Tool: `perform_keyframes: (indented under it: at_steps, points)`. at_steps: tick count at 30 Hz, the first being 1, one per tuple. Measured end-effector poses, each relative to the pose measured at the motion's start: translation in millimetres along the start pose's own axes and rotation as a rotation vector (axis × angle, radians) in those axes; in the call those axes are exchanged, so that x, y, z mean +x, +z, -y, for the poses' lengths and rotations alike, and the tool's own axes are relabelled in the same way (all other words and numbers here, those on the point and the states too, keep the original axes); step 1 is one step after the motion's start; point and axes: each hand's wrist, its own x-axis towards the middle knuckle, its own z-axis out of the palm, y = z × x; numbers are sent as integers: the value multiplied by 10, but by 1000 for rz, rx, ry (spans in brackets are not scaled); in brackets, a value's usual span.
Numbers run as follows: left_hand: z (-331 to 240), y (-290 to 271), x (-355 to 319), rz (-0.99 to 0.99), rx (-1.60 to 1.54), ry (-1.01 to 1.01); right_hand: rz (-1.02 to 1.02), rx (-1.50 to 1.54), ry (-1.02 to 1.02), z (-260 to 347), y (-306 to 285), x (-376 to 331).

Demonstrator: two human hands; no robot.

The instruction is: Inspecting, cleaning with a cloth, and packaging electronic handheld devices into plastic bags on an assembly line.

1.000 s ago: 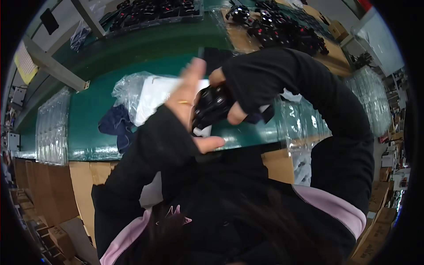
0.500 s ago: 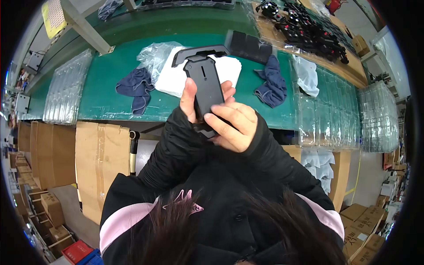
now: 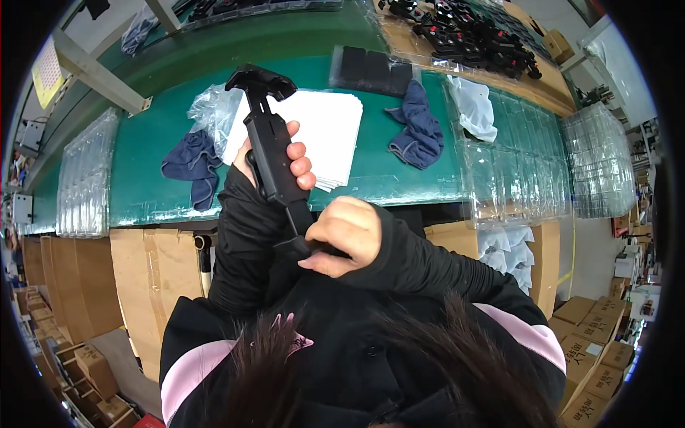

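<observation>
Over the front edge of the green table I hold a black extendable clamp holder [image 3: 275,157], tilted with its wide curved jaw up and to the left. My left hand [image 3: 299,161] wraps around its middle body, thumb on one side and fingers on the other. At the holder's lower end, my right hand [image 3: 348,232] grips the near jaw between thumb and bent fingers; part of that jaw is hidden. Behind the holder lies a stack of white sheets [image 3: 325,132]. A dark blue cloth [image 3: 193,165] is left of my left hand.
Another blue cloth [image 3: 419,132] lies to the right, near a tray of black pads [image 3: 374,70]. Clear plastic trays [image 3: 514,167] cover the table's right end, others [image 3: 85,175] the left. Many black parts [image 3: 471,36] fill a board at far right. A cardboard box [image 3: 153,278] stands below the edge.
The holder has turned to show its side, and its far jaw now stands out from the body on rails. My right hand has moved down from the body to the near jaw.
</observation>
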Motion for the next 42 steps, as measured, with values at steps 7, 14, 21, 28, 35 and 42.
perform_keyframes:
  at_steps: [7,14,21,28,35,42]
  points:
    - [-375,-303,-166,184,18,60,247,-7,-82,-214,-109,75]
    - [-824,-591,-666,297,-375,25,432,-629,391,-1534,-943,259]
    - [-1350,-636,-1349,-626,604,641,335,-748,261,-2072,-1099,1019]
    - [-2338,-1513,-1344,-1164,1614,648,125,-748,832,-2791,-727,1114]
    - [-2292,-1098,-632,-1588,2482,517,173,-790,307,-2705,-871,426]
    - [-1091,-79,736,266,2251,222,-287,-614,591,-1885,-774,172]
